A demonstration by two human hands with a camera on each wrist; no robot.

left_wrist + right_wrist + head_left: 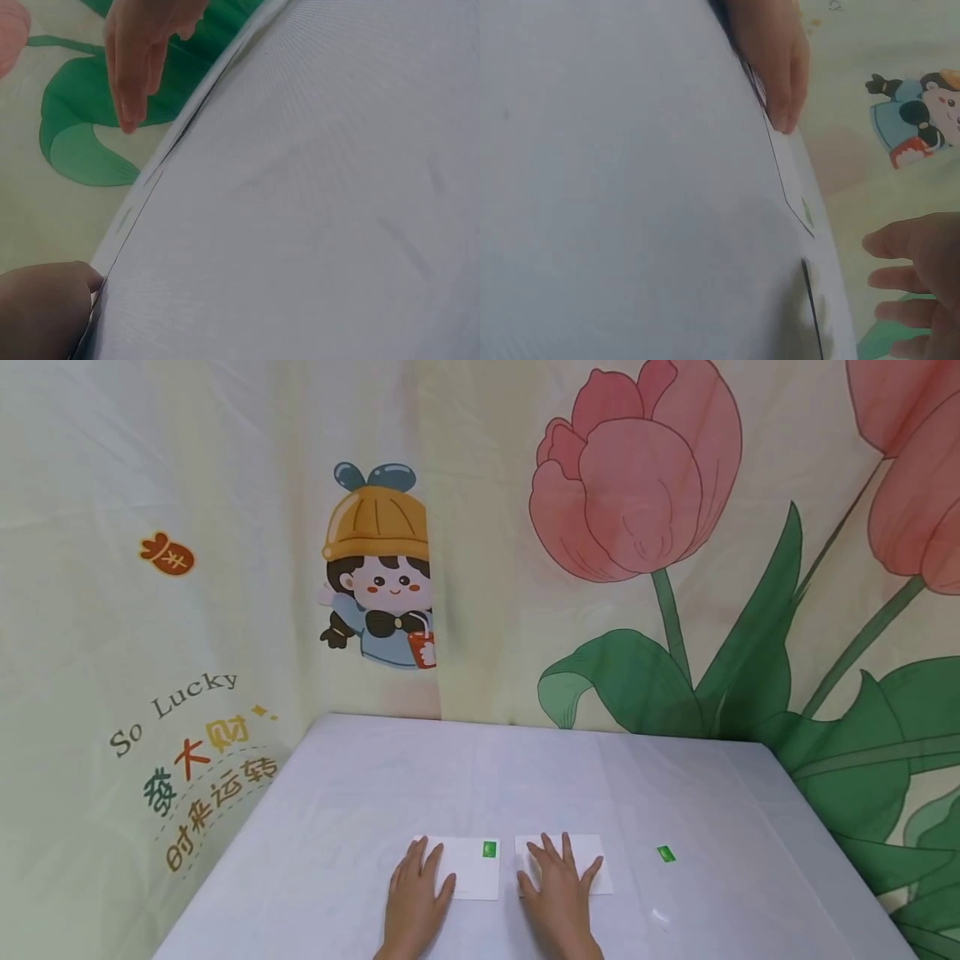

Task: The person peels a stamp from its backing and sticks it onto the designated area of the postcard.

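A left hand (pixel 414 893) covers the left end of a white envelope (pixel 474 875), hiding that end; its fingers lie fairly straight, the first finger and thumb set apart from the rest. A green stamp (pixel 489 849) sits in the envelope's upper right corner. The right hand (pixel 558 889), fingers spread wide, hides most of a second envelope (pixel 598 878) just beside the first, and whether its fingertips touch the paper is hard to tell. Whether either envelope holds anything inside cannot be made out. To the right on the table (pixel 360 793) lies a loose green stamp (pixel 666 854), its printing too small to read, and nearer the person a faint shiny patch (pixel 660 917) that is hard to identify. Both wrist views show the envelopes nearly edge-on, and both forearms are cut off by the head view's lower edge.
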